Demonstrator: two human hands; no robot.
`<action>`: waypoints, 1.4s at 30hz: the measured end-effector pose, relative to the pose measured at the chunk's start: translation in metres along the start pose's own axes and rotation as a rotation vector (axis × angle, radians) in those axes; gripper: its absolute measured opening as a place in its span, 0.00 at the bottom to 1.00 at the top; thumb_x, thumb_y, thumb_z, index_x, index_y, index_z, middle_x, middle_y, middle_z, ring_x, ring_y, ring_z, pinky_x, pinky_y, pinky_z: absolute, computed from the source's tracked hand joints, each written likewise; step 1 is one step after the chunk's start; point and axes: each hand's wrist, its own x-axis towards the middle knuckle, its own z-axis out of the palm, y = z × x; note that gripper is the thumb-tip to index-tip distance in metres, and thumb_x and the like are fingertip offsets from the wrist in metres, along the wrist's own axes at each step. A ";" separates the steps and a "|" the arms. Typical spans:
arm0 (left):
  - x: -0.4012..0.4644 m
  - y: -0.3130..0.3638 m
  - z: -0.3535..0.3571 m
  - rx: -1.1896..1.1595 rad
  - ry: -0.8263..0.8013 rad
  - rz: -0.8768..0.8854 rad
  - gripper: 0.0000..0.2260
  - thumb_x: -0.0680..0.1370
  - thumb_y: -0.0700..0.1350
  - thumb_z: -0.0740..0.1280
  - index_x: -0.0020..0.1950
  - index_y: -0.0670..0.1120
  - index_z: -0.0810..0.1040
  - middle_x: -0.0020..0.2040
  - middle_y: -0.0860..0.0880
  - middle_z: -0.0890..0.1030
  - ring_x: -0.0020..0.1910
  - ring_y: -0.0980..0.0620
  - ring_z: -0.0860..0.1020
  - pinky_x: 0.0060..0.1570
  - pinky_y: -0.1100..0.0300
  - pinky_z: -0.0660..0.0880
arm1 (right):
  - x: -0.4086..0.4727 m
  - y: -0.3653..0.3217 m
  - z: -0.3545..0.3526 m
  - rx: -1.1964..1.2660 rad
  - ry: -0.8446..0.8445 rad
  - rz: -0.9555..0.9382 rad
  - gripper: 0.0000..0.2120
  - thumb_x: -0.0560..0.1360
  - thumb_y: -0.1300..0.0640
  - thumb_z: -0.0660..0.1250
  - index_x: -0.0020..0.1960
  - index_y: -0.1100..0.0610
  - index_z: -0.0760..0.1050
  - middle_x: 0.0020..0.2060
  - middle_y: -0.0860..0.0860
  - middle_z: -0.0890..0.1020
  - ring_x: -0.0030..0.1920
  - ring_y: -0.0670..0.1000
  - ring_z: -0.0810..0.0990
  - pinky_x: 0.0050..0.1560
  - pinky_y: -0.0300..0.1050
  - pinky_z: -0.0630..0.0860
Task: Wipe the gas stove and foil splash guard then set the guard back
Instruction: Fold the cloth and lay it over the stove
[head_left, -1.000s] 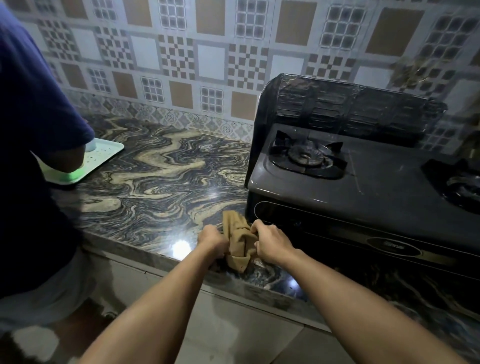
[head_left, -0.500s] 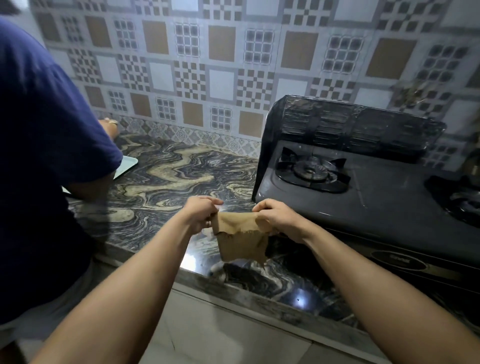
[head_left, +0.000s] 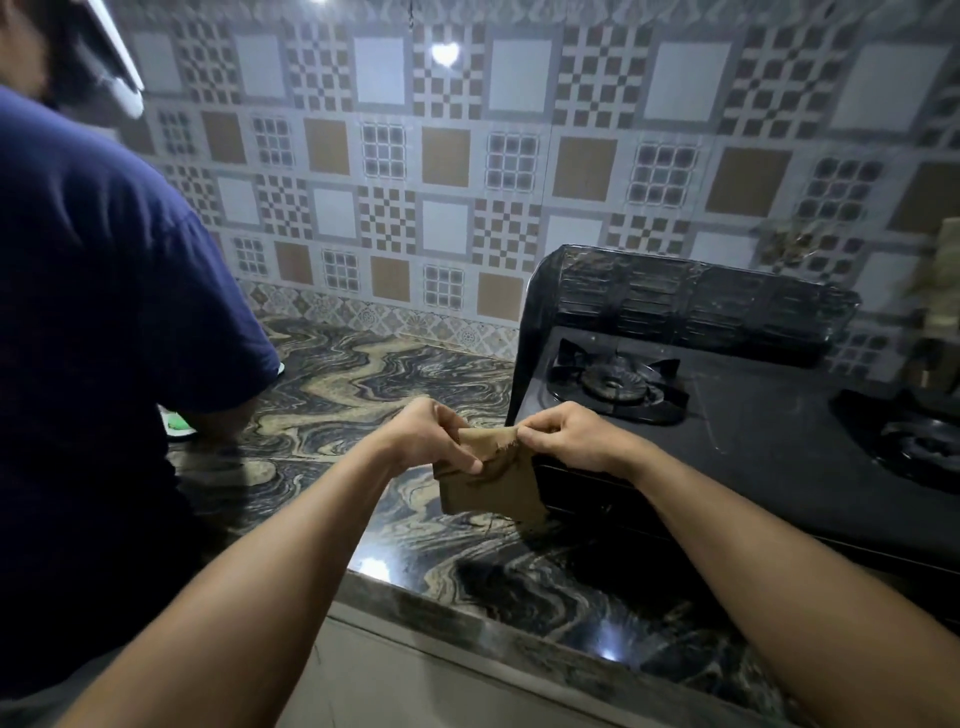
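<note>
Up close, left hand (head_left: 436, 441) and right hand (head_left: 563, 436) each pinch the frayed tan cloth's (head_left: 491, 486) top edge.

Both arms stretched out in front, hands close together: left hand (head_left: 434, 439) and right hand (head_left: 563, 439) both pinching tight.

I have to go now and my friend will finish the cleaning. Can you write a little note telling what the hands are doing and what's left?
Left hand: pinches the top left edge of the brown cloth.
Right hand: pinches the top right edge; both grips hold the cloth up above the counter, in front of the gas stove.
Foil splash guard: stands along the stove's back and left side.
Done: cloth is in hand, opened out.
Left: wipe the stove, wipe the guard, set the guard back.
</note>
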 end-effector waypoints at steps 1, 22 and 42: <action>0.000 0.002 0.001 0.034 0.021 0.002 0.21 0.56 0.40 0.83 0.46 0.37 0.83 0.35 0.48 0.82 0.36 0.51 0.79 0.42 0.54 0.78 | -0.001 -0.002 -0.001 0.000 -0.001 0.007 0.11 0.79 0.50 0.65 0.49 0.53 0.85 0.43 0.47 0.85 0.43 0.42 0.78 0.51 0.44 0.74; -0.001 0.040 -0.007 0.292 0.242 0.146 0.08 0.68 0.36 0.65 0.31 0.47 0.73 0.30 0.50 0.74 0.34 0.51 0.72 0.30 0.61 0.66 | 0.004 -0.040 -0.052 0.138 0.472 0.000 0.19 0.81 0.51 0.58 0.40 0.63 0.74 0.35 0.55 0.73 0.38 0.53 0.71 0.41 0.47 0.67; 0.068 0.200 0.042 -0.008 -0.103 0.441 0.05 0.74 0.37 0.71 0.47 0.45 0.81 0.41 0.47 0.79 0.41 0.53 0.76 0.41 0.65 0.75 | -0.062 0.027 -0.239 -0.190 0.377 -0.016 0.07 0.70 0.65 0.75 0.41 0.59 0.77 0.45 0.54 0.85 0.50 0.51 0.84 0.55 0.52 0.80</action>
